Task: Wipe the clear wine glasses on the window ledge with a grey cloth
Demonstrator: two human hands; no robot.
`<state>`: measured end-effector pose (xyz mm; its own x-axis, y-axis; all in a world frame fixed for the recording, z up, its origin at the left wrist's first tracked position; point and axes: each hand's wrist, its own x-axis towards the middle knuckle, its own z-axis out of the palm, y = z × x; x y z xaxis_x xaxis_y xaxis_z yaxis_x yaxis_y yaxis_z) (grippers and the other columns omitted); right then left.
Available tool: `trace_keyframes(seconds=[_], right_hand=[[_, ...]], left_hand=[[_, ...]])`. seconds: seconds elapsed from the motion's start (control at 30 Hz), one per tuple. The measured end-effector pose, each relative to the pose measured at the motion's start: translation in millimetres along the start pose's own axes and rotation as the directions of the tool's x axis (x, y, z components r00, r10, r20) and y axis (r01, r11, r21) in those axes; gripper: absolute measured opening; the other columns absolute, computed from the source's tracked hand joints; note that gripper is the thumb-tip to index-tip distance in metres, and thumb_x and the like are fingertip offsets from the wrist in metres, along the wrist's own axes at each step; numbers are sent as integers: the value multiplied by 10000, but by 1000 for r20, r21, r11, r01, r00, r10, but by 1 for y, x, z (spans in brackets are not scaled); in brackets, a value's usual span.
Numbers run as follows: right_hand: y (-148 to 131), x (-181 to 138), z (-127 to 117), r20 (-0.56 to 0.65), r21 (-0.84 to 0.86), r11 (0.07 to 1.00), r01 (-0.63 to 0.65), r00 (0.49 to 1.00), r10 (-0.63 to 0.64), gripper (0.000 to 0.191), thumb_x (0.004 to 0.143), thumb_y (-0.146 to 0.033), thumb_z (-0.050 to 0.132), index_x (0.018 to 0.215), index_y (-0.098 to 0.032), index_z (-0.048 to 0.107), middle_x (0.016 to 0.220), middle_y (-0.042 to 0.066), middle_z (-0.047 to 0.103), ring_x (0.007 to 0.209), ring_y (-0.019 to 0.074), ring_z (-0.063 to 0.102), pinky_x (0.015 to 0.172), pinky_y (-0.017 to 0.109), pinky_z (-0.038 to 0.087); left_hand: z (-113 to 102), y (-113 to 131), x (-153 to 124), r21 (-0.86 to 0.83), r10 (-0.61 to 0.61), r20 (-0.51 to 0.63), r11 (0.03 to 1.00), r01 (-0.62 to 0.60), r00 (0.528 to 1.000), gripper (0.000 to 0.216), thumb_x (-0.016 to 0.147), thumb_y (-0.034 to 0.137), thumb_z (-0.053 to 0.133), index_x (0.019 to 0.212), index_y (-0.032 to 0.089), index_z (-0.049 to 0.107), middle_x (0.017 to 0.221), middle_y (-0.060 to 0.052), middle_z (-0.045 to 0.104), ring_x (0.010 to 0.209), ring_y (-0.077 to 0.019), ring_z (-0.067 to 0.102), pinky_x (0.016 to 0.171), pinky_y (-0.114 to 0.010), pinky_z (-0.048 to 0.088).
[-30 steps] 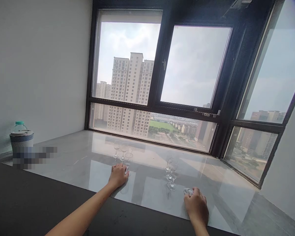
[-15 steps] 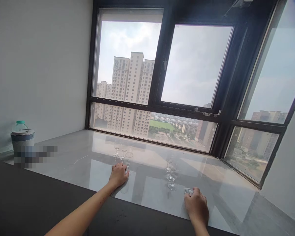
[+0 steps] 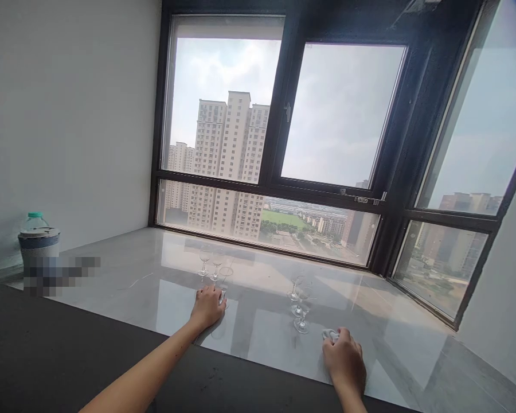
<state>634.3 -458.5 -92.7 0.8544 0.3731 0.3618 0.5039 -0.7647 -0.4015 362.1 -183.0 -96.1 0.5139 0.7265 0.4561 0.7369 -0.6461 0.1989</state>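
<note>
My left hand rests on the glossy grey sill, its fingers closed around the lower part of a clear stemmed glass. The glass stands upright, and my fingers partly cover its stem and foot. Just behind it are two more stemmed glasses, one beside the other. My right hand is closed on a crumpled white-grey cloth, which sticks out to the left of the fingers. Between my hands, nearer the right one, a group of three stemmed glasses stands upright, overlapping in view.
At the far left stand a paper cup and a bottle with a green cap, beside a blurred-out patch. Dark-framed windows rise behind the sill. A dark front edge runs along the near side.
</note>
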Motion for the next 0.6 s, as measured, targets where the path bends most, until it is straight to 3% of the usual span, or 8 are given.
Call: trace_keyframes(seconds=[0.33, 0.6], right_hand=[[0, 2, 2, -4, -17, 1000, -3, 1000, 3, 334, 874, -201, 435, 1178, -111, 541, 1120, 155, 648, 1084, 301, 560, 831, 343, 422], [3, 3, 4, 5, -16, 1000, 1, 1000, -1, 350, 890, -227, 431, 1200, -94, 525, 1119, 157, 647, 1080, 298, 559, 827, 336, 420]], left_hand=[[-6, 2, 0, -19, -3, 28, 1000, 3, 1000, 248, 873, 350, 503, 923, 175, 672, 1016, -105, 633, 1030, -280, 545, 927, -417, 338], [-11, -5, -2, -261, 123, 67, 960, -102, 990, 105, 815, 236, 584, 740, 189, 640, 894, -41, 655, 897, -197, 583, 811, -291, 381]])
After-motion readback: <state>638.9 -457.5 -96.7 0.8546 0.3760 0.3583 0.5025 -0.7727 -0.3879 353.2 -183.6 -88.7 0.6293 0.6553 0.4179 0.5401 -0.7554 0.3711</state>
